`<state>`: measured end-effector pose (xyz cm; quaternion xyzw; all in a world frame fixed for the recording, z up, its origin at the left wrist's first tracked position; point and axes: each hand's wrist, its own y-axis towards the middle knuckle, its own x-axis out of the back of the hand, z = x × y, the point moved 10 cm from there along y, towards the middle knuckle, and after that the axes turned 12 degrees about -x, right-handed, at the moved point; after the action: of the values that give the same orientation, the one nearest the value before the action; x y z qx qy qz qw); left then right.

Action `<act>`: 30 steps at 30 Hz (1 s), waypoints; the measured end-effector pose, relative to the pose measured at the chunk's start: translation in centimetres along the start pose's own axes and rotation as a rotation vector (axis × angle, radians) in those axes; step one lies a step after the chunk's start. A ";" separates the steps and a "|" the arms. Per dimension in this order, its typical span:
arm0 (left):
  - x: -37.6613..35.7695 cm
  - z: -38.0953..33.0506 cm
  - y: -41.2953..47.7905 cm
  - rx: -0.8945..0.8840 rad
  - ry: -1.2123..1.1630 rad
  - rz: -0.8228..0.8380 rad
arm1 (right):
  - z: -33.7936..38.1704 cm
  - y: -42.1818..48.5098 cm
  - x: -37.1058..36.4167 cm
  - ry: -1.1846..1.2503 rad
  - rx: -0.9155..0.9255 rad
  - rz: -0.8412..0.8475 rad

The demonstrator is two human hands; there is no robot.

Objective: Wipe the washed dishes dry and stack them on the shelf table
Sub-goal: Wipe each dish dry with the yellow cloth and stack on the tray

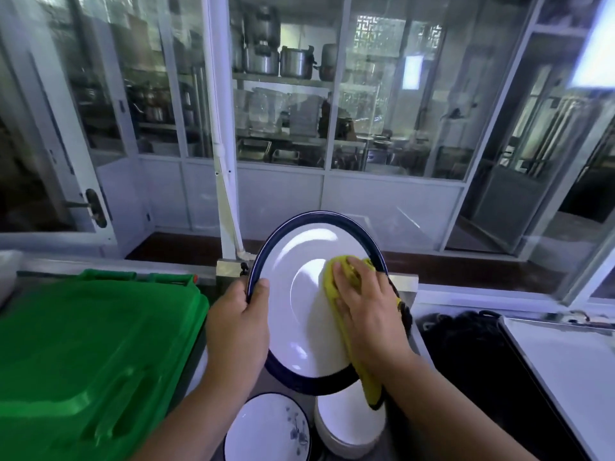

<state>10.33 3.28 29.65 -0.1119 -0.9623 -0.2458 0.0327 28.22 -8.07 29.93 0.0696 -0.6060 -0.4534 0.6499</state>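
One plate (299,314) is hanging tilted in the air. The left hand (238,314) is gripping its left rim, and the right hand (362,301), fingers flat, is pressing a cloth (330,277) against its right side. A green lid (83,361) is crowding the left, and a stack (349,424) is sitting just below.

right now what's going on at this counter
A person is drying a large oval plate with a dark blue rim. The left hand grips the plate's left edge and holds it tilted up, while the right hand presses a yellow cloth against its white face. Below it sit a small flower-painted plate and a stack of white plates.
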 end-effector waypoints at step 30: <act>0.6 -2.2 3.0 -0.143 -0.029 0.142 | 3.0 5.5 3.8 0.593 -0.170 -0.375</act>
<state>10.49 4.89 32.99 -0.1857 -0.9322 -0.3094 0.0280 27.88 -6.06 36.94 0.2538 -0.3281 -0.5734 0.7065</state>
